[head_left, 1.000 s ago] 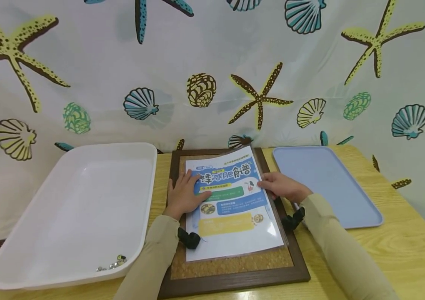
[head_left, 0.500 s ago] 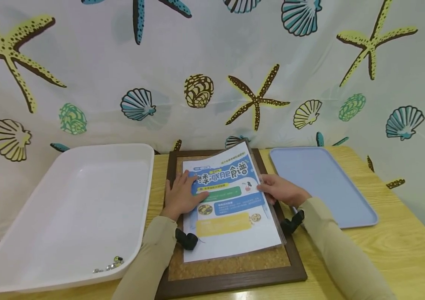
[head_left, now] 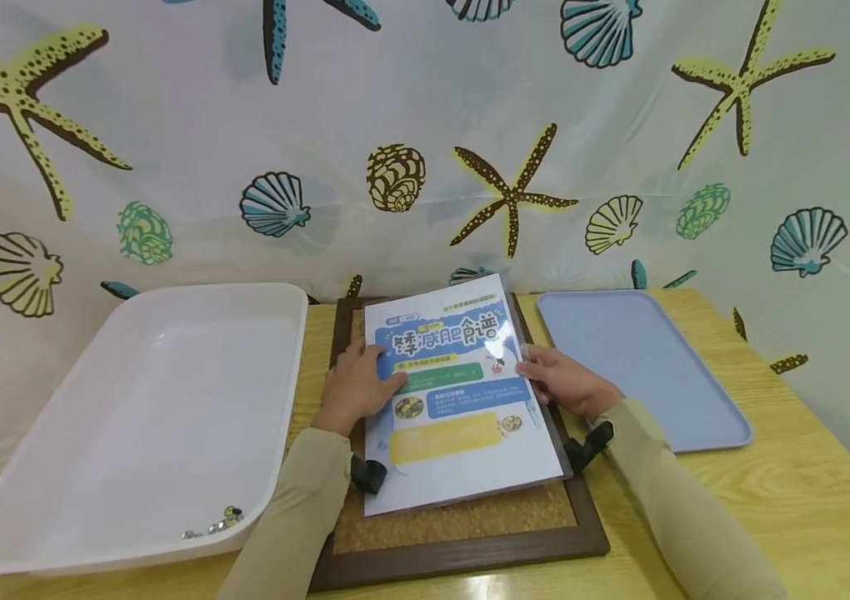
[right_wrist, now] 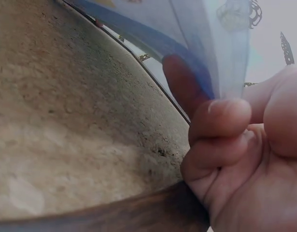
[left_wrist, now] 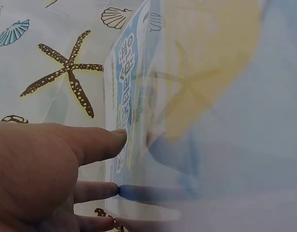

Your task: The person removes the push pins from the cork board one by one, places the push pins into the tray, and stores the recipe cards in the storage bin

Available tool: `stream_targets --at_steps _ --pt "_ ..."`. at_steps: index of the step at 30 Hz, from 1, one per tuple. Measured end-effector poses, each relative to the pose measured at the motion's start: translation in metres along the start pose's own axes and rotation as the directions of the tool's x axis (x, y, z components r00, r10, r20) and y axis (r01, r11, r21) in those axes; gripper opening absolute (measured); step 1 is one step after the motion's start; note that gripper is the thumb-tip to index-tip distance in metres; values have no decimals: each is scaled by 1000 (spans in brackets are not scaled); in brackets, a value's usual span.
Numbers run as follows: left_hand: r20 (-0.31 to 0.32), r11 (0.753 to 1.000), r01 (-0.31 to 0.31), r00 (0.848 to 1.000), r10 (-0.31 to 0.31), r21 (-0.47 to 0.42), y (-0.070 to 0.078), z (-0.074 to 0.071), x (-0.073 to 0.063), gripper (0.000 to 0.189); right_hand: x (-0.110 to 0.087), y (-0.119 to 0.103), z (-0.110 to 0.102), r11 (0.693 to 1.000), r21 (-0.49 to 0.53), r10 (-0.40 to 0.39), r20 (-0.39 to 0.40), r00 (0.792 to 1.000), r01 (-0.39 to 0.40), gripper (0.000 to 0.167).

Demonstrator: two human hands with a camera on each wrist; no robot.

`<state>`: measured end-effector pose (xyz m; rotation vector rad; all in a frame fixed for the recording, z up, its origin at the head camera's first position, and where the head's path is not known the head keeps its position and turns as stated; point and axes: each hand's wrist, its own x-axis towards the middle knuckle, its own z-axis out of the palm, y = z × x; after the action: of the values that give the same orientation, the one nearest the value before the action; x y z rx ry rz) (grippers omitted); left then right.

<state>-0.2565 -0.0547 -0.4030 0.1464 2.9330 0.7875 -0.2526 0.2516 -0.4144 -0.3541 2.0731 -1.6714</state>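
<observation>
Printed sheet [head_left: 462, 396] held over corkboard [head_left: 470, 523].
Right edge is pinched by right grip [head_left: 566, 379]; left side is touched by left grip [head_left: 353, 387], fingers extended.

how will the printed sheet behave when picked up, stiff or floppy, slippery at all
The printed sheet is probably light, since the right hand pinches just one thin edge. It may flex rather than stay rigid, as it appears to bend in the right wrist view. Its glossy glare suggests a smooth, somewhat slippery face.
</observation>
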Motion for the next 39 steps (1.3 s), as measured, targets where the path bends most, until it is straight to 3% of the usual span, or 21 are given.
stream_targets --at_steps 6,11,16,18,21,26,39 --pt "-8 998 25 1000 -25 -61 7 -8 -5 49 -3 -1 -2 999 40 -13 2 1000 13 44" --pt "-20 981 67 997 -72 -180 10 -13 -6 48 -4 -1 -3 996 93 -8 -2 1000 8 47" --pt "-36 973 92 994 -102 -214 12 -16 -6 48 -4 -1 -5 995 105 -1 -31 1000 4 47" --pt "-38 971 94 994 -105 -220 13 -17 -7 49 -4 -1 -5 997 77 3 -55 998 1 45" --pt "-39 965 107 992 -120 -238 12 -17 -8 49 -4 -2 -2 999 -51 6 -120 993 -13 37" --pt "-23 952 151 986 -163 -265 12 -15 -7 49 -4 -5 4 974 -226 -17 -217 976 -34 27" --pt "-5 940 142 988 -151 -311 21 -13 -3 47 -11 -11 -3 978 -206 -19 -265 964 -37 38"
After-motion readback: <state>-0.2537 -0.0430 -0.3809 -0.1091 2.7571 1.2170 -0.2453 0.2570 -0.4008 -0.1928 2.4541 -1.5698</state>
